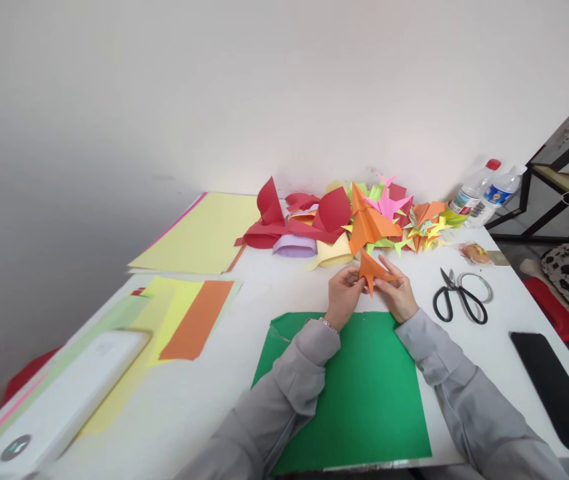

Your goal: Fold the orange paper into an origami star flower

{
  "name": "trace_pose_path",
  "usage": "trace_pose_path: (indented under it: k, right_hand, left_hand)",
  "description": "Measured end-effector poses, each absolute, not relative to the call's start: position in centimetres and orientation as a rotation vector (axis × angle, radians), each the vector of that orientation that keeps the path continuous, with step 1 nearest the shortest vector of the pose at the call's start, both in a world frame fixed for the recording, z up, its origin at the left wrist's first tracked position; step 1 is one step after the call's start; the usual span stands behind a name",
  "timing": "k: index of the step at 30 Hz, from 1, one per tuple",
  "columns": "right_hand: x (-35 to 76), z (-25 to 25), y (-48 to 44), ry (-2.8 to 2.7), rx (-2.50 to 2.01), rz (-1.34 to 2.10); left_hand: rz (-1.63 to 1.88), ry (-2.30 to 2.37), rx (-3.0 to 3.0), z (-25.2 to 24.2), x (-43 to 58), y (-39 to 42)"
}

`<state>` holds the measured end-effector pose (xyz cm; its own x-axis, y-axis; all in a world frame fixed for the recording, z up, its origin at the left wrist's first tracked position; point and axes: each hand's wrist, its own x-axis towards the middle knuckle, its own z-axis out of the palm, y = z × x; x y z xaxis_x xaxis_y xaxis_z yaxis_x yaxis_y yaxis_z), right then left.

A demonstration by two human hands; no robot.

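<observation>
- Pinching an orange folded paper [373, 270] from both sides, with left hand [345, 293] and right hand [400, 292] clamped on it by thumb and fingers.
- Holding this winged, pointed shape in front of the body, just beyond the far edge of a green sheet [349, 393]; not showing clearly whether touching the table [244, 293] below.
- Stretching the right index finger up beside the folds, while pressing the right thumb on the near wing.
- Reaching both gray sleeves [279, 393] forward over the green sheet, and wearing a bracelet [329, 325] at the left wrist.
- Facing a heap near the wall: curled red paper [331, 213], a lilac paper ring [295, 245], a pale yellow band [335, 252], a pink folded figure [389, 201] and, just behind the held piece, a larger orange paper plane [371, 223].
- Having black-handled scissors [457, 297] and a clear ring [487, 285] near the right hand, a black phone [554, 387] nearer the body, and two plastic bottles [489, 193] at the far right.
- Leaving well to the left some pale yellow sheets [199, 233], an orange strip [197, 320] and a white slab [64, 400], resting over colored paper.
</observation>
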<state>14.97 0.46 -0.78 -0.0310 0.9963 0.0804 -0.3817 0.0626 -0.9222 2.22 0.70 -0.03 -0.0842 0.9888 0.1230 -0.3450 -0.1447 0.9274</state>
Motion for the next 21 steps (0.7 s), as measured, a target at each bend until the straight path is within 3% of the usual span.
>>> trace_pose_path:
  k: [15, 21]
  right_hand:
    - [15.1, -1.5, 0.9, -0.875, -0.975, 1.205]
    - [15.1, -1.1, 0.9, -0.846, -0.958, 1.212]
  left_hand:
    - [1.470, 0.911, 1.238, -1.2, 2.4, 0.4]
    - [1.531, 1.031, 1.628, -1.9, 1.8, 0.3]
